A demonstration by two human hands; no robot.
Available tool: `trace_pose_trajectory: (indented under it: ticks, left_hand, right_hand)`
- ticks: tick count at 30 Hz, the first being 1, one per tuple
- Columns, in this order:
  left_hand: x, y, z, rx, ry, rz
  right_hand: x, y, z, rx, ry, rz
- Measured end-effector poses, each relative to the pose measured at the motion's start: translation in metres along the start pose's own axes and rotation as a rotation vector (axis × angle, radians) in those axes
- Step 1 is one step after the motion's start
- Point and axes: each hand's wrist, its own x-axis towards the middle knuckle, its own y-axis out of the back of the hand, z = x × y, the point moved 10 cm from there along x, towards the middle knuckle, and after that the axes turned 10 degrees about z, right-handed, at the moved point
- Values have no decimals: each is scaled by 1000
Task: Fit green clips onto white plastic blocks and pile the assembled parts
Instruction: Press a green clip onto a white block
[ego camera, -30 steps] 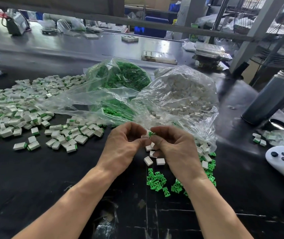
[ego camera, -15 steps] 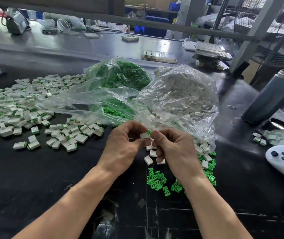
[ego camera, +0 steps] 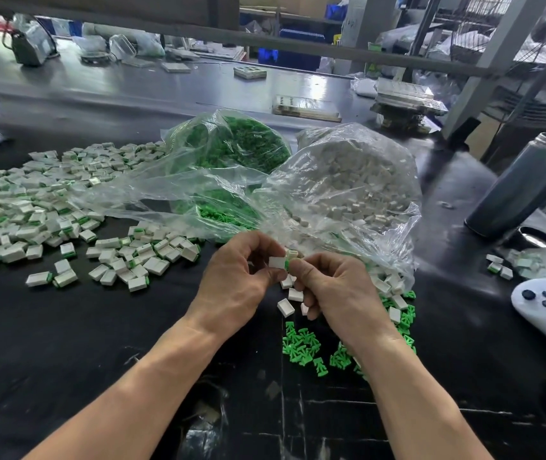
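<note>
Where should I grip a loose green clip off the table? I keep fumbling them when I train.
Judging by shape, pinch a loose green clip from above by its narrow stem, thumb and fingertip on opposite sides. It lies flat on the black table, so its wider forked end stays free to enter a white block.

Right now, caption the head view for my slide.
Left hand holds white block; right hand presses green clip in.

Even, fairly bright light falls from above and from the far side, where the desk point(ego camera: 132, 91) shows a pale sheen. The clear bags point(ego camera: 348, 180) carry white glare. Shadows are soft. Straight posts bow at the edges, and the far background looks slightly smeared, perhaps from motion.
</note>
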Motion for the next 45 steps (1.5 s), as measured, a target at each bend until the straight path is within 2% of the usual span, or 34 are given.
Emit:
trace_pose_trajectory:
  ticks: [9,18,24,32,45]
  left_hand:
    - [1,-7,0,2,-15,-92]
    - [0,-1,2,6,-6,-22]
    - [0,-1,6,0,-55,-21]
    - [1,-5,7,4,-86,-85]
    - [0,-10,15,-109,-76,-126]
  right_hand:
    - [4,3,5,-62,9,-44]
    - [5,0,8,69,-21,-42]
    - [6,0,10,53,-25,-77]
    - [5,0,11,-19,-23,-144]
    - [6,1,11,61,-42,-187]
